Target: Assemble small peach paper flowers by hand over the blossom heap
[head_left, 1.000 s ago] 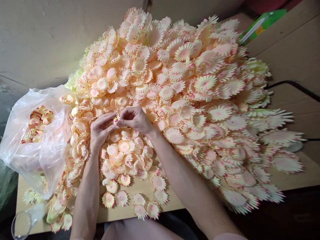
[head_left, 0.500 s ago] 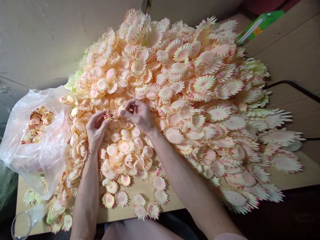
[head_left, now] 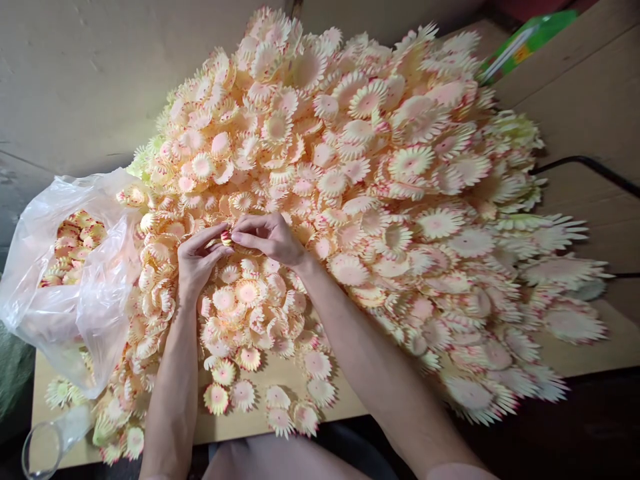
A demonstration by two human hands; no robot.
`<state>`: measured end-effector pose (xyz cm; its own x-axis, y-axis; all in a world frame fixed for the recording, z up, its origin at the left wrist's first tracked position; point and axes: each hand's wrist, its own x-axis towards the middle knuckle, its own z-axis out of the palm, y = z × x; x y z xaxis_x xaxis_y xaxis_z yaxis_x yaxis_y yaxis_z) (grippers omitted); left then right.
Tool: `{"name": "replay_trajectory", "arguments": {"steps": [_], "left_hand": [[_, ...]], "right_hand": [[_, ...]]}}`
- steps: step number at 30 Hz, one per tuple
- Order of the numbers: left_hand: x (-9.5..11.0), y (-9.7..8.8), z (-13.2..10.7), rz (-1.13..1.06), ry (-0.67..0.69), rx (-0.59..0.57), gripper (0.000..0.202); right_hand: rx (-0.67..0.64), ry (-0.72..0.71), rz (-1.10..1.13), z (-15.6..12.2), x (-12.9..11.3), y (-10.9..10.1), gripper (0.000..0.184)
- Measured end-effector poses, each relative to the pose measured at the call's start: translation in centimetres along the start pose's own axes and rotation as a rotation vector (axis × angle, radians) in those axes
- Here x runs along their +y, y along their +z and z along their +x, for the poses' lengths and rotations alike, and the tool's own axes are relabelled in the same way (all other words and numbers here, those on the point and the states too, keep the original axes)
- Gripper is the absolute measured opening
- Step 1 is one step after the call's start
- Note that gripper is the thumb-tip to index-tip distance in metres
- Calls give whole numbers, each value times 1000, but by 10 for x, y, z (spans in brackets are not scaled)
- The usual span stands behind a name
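Note:
A small red-and-yellow artificial flower bud (head_left: 227, 238) sits between my two hands, above the heap. My left hand (head_left: 201, 259) pinches it from the left with thumb and fingertips. From the right, my right hand (head_left: 270, 240) has its thumb and forefinger closed at the bud's side; whether a thin petal piece is also there I cannot make out. Around and beneath both hands lies a big pile of cream petal discs (head_left: 350, 270) with pink-tipped, fringed edges. Several loose petal discs (head_left: 243, 396) lie nearer my body, between the forearms.
At the left, an open clear plastic bag (head_left: 107, 287) holds several red-and-yellow buds (head_left: 83, 240). A clear plastic cup (head_left: 45, 447) lies tipped at the table's (head_left: 200, 430) front left corner. Cardboard (head_left: 585, 113), a black cable (head_left: 590, 162) and a green packet (head_left: 535, 43) are at the right.
My hands have come together: the right moved left and slightly down to the bud, while the left shifted a little right with it. The view has tilted slightly.

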<state>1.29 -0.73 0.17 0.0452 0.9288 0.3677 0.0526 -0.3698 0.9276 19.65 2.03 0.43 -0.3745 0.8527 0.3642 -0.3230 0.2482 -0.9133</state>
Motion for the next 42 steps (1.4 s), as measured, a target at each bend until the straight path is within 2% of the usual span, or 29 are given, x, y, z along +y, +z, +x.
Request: {"name": "replay_trajectory", "arguments": {"steps": [5, 29, 42], "left_hand": [[-1, -1, 1, 34, 75, -44, 44], [-2, -1, 2, 31, 139, -99, 45], [1, 0, 2, 26, 96, -78, 43]], "right_hand": [[14, 26, 9, 1, 0, 0, 26], [12, 28, 30, 0, -2, 0, 23], [10, 59, 19, 0, 1, -1, 27]]}}
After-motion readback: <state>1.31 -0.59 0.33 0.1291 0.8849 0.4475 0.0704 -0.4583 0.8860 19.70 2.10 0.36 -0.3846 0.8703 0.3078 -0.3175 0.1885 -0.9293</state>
